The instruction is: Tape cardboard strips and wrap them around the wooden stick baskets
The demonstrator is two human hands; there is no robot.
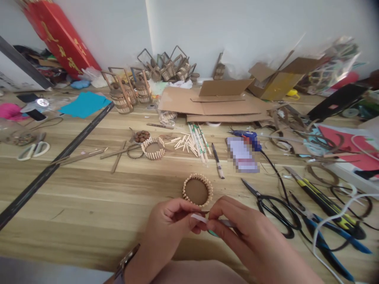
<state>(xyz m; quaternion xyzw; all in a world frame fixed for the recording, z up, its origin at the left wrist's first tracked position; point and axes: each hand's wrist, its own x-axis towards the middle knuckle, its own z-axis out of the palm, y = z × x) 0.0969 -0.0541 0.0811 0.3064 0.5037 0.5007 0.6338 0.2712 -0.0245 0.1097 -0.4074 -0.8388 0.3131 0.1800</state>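
Note:
Close to the table's front edge, my left hand (167,225) and my right hand (244,228) meet with fingertips pinched. Between them lies a narrow white strip (199,218), its free end over my left fingers. A thin brown strip (204,212) also runs from one hand to the other. Below my right fingers peeks a bit of something teal (212,233), mostly hidden. Just beyond my fingers stands a round brown base ringed with short wooden sticks (197,190). A second stick ring (153,148) sits farther off to the left.
Loose short sticks (186,144) and a craft knife (218,161) lie ahead. Black scissors (274,203), pliers (322,232), a yellow utility knife (319,197) and a blue glue gun (250,138) with its cord are on the right. Small wooden buckets (121,98) and cardboard (213,102) stand behind.

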